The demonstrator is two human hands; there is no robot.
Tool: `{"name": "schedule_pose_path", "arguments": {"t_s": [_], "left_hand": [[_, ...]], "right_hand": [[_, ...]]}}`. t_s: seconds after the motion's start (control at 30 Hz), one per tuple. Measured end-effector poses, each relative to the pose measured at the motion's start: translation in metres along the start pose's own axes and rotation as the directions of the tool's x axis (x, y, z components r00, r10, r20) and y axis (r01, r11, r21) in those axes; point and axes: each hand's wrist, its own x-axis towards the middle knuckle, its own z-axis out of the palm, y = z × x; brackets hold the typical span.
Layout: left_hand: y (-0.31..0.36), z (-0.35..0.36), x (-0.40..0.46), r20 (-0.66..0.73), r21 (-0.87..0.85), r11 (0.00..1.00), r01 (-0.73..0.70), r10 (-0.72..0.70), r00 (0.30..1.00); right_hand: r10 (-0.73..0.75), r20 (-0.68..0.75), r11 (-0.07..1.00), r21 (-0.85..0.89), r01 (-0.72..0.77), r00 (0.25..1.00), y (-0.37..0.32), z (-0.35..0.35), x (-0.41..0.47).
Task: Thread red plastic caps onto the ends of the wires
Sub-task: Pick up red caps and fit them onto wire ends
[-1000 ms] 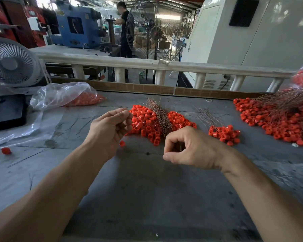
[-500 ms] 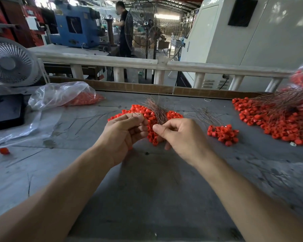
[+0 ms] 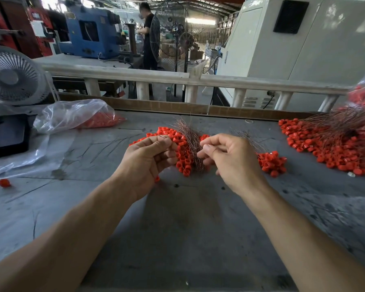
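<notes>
Both hands hover over the middle cap pile (image 3: 182, 157) and its wire bundle (image 3: 190, 140); left hand (image 3: 150, 157) curled, contents hidden; right hand (image 3: 226, 157) pinches, what I cannot tell; bag (image 3: 72, 114) and fan (image 3: 11, 76) left; bigger pile (image 3: 325, 146) right.

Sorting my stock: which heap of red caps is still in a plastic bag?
The heap at far left, inside the clear plastic bag beside the white fan; the others lie loose on the table.
</notes>
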Motion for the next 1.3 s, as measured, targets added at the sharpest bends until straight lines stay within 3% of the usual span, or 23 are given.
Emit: {"name": "schedule_pose_path", "arguments": {"t_s": [0.13,0.4,0.87,1.07,1.3], "left_hand": [[-0.002,0.000,0.000,0.041,0.022,1.000,0.021,-0.022,0.999],[-0.004,-0.004,0.002,0.077,0.045,0.999,0.026,-0.030,0.997],[-0.001,-0.002,0.003,-0.049,0.017,0.997,-0.075,0.075,0.996],[0.006,-0.011,0.007,-0.114,-0.081,0.992,-0.093,0.083,0.990],[0.005,-0.007,0.005,-0.074,0.037,0.999,-0.040,0.042,0.996]], "right_hand": [[-0.048,0.076,0.998,-0.032,0.051,0.996,0.002,0.007,0.000],[-0.084,0.083,0.981,-0.166,0.097,0.993,0.004,0.013,0.000],[-0.017,0.189,0.993,-0.110,0.038,0.982,0.012,0.001,0.007],[0.016,0.013,0.995,-0.100,-0.015,1.000,0.015,-0.012,0.014],[0.188,-0.137,0.973,-0.108,-0.203,0.973,0.015,0.007,0.020]]}}
